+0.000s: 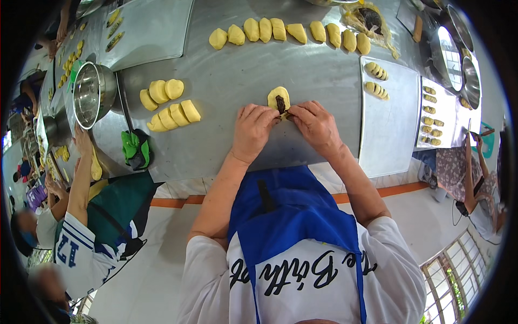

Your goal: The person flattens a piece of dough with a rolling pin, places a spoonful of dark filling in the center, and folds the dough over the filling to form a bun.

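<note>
Between my two hands lies a flattened oval of yellow dough [284, 94] on the metal table. A strip of dark filling [280, 104] runs along its middle. My left hand [255, 123] pinches the near edge of this dough from the left. My right hand [315, 123] grips the same edge from the right, its fingertips close to the left ones. The fingers partly hide the dough's near end. Beyond them, a row of yellow dough pieces [265, 30] stretches across the table. Two more short rows of cut dough [166, 90] sit to the left.
At right, a metal tray [384, 133] bears two slashed dough rolls [376, 71]. A plastic bag with dark filling [370, 20] lies at the far right. A steel bowl [94, 95] and a green-and-black cloth item [135, 149] are left, beside a co-worker's arm [79, 178].
</note>
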Motion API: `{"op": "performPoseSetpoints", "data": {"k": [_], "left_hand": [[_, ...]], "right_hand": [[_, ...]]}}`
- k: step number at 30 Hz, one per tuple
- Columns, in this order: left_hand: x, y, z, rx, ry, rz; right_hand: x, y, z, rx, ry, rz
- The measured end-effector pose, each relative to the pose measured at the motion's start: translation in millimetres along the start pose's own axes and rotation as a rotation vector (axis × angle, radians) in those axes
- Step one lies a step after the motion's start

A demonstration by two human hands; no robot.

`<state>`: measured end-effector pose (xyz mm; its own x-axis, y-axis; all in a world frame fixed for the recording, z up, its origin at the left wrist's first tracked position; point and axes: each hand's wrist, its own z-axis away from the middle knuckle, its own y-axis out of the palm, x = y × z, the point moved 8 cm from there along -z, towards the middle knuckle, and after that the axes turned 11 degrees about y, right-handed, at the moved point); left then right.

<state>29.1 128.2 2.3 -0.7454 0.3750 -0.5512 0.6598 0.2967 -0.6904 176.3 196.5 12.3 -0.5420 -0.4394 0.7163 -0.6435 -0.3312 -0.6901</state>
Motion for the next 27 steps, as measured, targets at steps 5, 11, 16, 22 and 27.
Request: {"op": "performPoseSetpoints", "data": {"k": [5,11,16,22,27], "left_hand": [[0,-2,-6,0.016,-0.034,0.0],[4,-1,-7,0.0,-0.069,0.008],[8,-1,-8,0.01,-0.089,-0.009],[22,-3,-12,-0.056,-0.204,0.041],[22,-6,-14,0.064,-0.329,0.285]], "right_hand": [[-5,1,-3,-0.016,0.04,0.0],[-2,4,-2,0.008,0.006,0.056],[-3,-4,-9,0.052,0.14,-0.054],[1,-5,-20,0.021,0.135,-0.066],[-1,-10,-16,0.041,0.196,-0.115]]}}
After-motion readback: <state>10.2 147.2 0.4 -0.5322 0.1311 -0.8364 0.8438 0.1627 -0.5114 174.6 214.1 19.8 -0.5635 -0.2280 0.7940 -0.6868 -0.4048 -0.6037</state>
